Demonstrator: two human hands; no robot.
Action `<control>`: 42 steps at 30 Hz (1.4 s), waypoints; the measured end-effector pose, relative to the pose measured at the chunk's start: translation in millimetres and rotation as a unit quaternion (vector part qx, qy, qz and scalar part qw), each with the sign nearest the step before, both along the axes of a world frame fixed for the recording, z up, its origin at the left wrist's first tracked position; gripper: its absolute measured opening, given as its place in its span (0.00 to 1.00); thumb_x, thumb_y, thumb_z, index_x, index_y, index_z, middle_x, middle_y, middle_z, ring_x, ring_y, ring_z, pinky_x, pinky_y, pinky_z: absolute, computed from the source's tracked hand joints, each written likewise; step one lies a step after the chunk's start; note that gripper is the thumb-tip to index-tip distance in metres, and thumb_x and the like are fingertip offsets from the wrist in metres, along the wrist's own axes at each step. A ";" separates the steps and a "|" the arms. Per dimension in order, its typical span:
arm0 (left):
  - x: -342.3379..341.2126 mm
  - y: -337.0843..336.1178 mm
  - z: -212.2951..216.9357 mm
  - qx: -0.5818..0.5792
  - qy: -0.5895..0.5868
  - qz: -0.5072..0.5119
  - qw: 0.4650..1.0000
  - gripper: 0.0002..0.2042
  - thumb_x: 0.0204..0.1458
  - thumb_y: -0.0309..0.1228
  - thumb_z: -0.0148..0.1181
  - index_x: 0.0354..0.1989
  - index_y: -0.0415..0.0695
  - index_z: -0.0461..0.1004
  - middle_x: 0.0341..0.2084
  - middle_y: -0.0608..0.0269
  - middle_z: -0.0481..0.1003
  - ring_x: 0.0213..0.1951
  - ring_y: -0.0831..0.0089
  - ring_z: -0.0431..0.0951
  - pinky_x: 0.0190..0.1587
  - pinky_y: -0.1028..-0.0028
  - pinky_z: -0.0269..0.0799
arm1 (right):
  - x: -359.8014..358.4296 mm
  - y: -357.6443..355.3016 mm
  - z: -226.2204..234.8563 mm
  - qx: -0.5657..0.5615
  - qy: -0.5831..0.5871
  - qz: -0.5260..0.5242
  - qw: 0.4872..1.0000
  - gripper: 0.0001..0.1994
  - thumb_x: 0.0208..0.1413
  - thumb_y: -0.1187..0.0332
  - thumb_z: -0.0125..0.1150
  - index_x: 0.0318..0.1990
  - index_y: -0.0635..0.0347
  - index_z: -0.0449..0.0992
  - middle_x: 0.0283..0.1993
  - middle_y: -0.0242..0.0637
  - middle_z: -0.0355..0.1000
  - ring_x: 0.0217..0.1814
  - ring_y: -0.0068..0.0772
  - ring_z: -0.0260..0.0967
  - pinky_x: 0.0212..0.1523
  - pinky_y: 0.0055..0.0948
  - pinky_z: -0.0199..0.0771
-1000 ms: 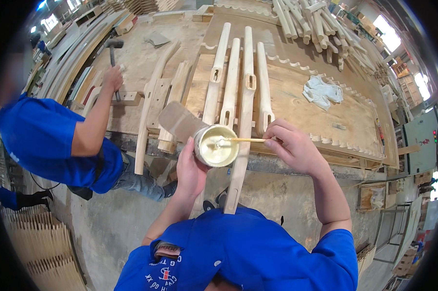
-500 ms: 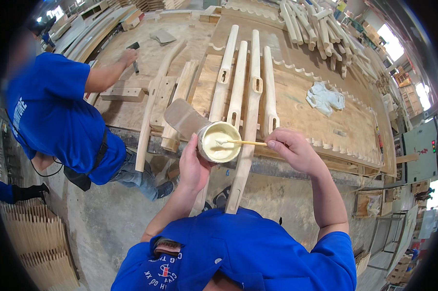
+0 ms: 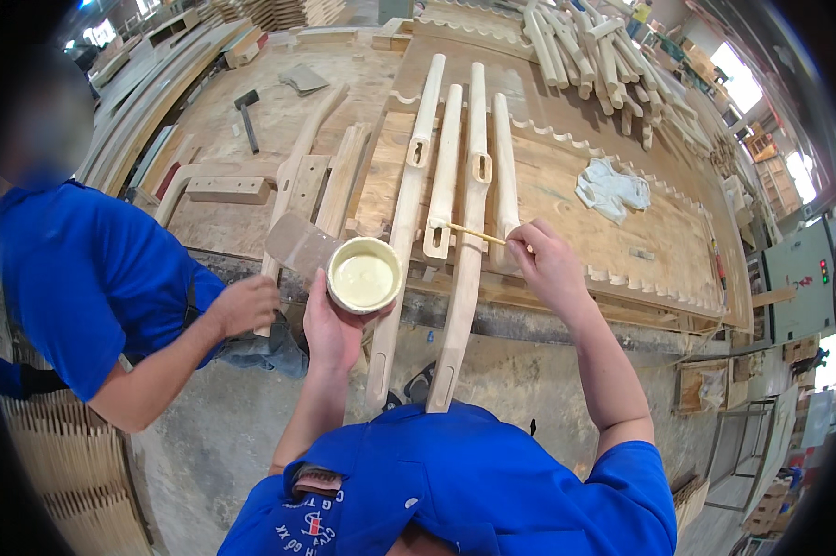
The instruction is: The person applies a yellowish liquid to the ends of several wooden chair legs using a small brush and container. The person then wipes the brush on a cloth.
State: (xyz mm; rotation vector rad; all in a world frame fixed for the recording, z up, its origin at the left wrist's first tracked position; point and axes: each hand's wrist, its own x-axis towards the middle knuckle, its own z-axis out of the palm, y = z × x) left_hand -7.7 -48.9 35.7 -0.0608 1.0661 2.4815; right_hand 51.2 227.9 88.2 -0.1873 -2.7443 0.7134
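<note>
My left hand (image 3: 330,324) is wrapped round a round cup (image 3: 333,289) of pale yellow, glue-like liquid (image 3: 366,278). A brown flat strip (image 3: 299,243) juts out beside the cup; what fixes it is hidden. My right hand (image 3: 549,263) pinches a thin wooden stick (image 3: 481,234). The stick's far tip is at the slotted end of a short wooden rail (image 3: 450,157), with some pale liquid there. On either side lie two long slotted wooden legs (image 3: 405,227) (image 3: 469,269), their near ends reaching past the table's edge towards me. Another short rail (image 3: 504,167) lies to the right.
A co-worker in a blue shirt (image 3: 84,269) stands close at my left, one hand near the table edge. On the table (image 3: 223,102) lie a hammer (image 3: 247,120), a drilled block (image 3: 228,190) and white gloves (image 3: 612,190). Turned wooden pieces (image 3: 612,65) are heaped far right.
My right hand has lifted the stick out of the cup and brought its tip to the rail's slot. The cup has moved left. The co-worker's hand has left the hammer, which lies on the table.
</note>
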 end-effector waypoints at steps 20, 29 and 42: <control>3.9 0.0 -0.6 -0.014 -0.006 0.010 1.000 0.26 0.63 0.46 0.27 0.57 0.37 0.59 0.51 0.48 0.68 0.48 0.56 0.74 0.41 0.55 0.78 | 5.2 11.3 -7.5 0.008 0.073 0.033 0.997 0.03 0.48 0.72 0.60 0.31 0.57 0.74 0.32 0.34 0.68 0.31 0.37 0.71 0.30 0.33 0.70; 3.2 0.3 -0.5 0.002 -0.018 0.025 1.000 0.25 0.62 0.46 0.31 0.57 0.39 0.60 0.48 0.49 0.70 0.43 0.57 0.77 0.40 0.55 0.79 | 19.7 4.8 -11.2 0.077 0.120 0.041 0.989 0.04 0.47 0.73 0.62 0.31 0.56 0.74 0.32 0.33 0.68 0.32 0.36 0.69 0.30 0.33 0.70; 7.6 -2.8 -0.1 -0.002 -0.015 0.026 1.000 0.25 0.63 0.46 0.30 0.57 0.39 0.60 0.48 0.49 0.70 0.43 0.56 0.77 0.40 0.56 0.79 | 7.0 -3.3 -13.3 0.150 0.167 0.092 0.970 0.05 0.45 0.73 0.63 0.31 0.55 0.74 0.35 0.30 0.67 0.36 0.34 0.65 0.30 0.31 0.70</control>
